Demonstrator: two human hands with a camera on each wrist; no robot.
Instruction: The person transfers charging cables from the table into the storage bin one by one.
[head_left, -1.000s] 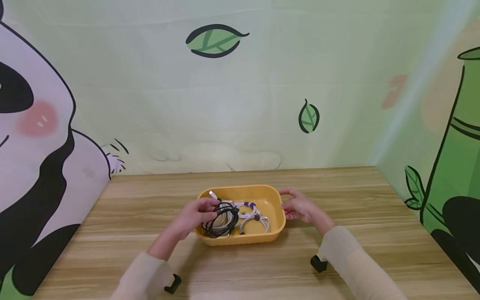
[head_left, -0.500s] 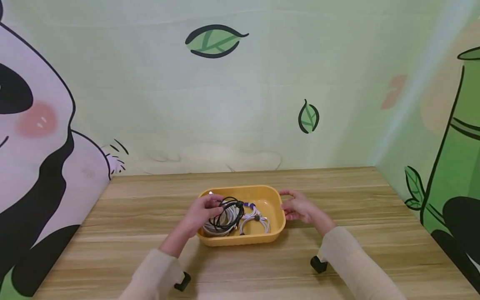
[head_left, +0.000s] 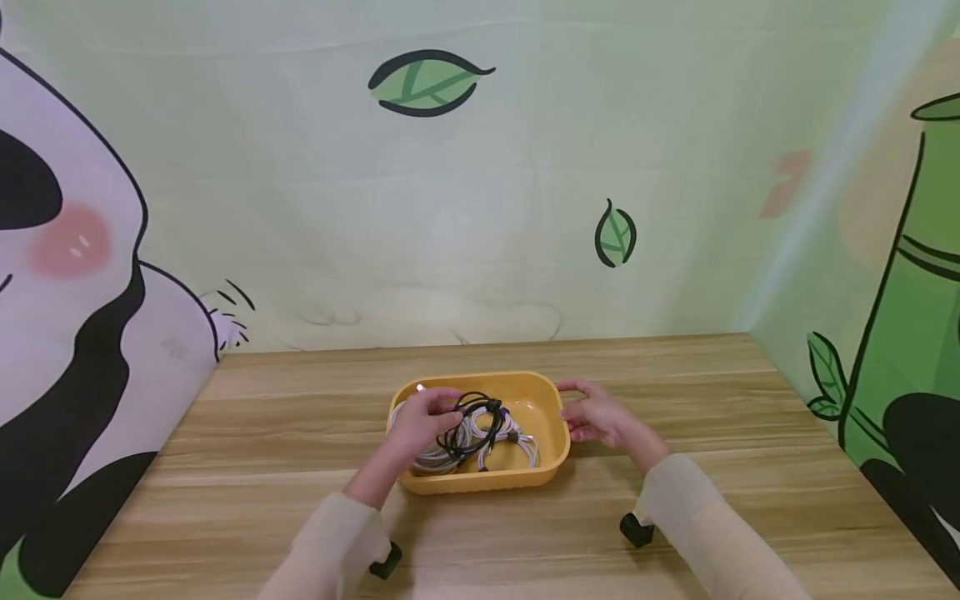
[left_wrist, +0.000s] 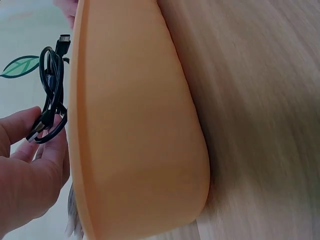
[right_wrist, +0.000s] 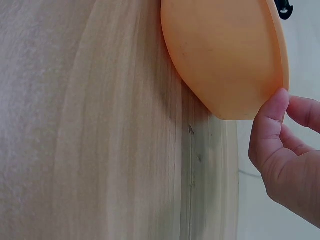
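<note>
My left hand (head_left: 420, 423) pinches a coiled black cable (head_left: 493, 406) between thumb and fingers, over the yellow tray (head_left: 487, 481). In the left wrist view the black cable (left_wrist: 59, 75) shows its metal plugs, level with the rim and beside the thumb (left_wrist: 20, 125). Beneath it in the tray lie a thick grey-white cable coil (head_left: 433, 461) on the left and thinner white cables (head_left: 534, 450) towards the middle. At the tray's right end my right hand (head_left: 600, 417) grips the rim, thumb (right_wrist: 272, 107) against the outer wall in the right wrist view.
The tray stands on a wood-grain table (head_left: 675, 392) that runs back to a printed cloth (head_left: 480, 250) with leaves and a panda. Black camera mounts (head_left: 636, 530) hang below both sleeves.
The left hand has carried the black cable rightward across the tray, uncovering more of the grey-white coil at the left. The right hand has stayed on the rim.
</note>
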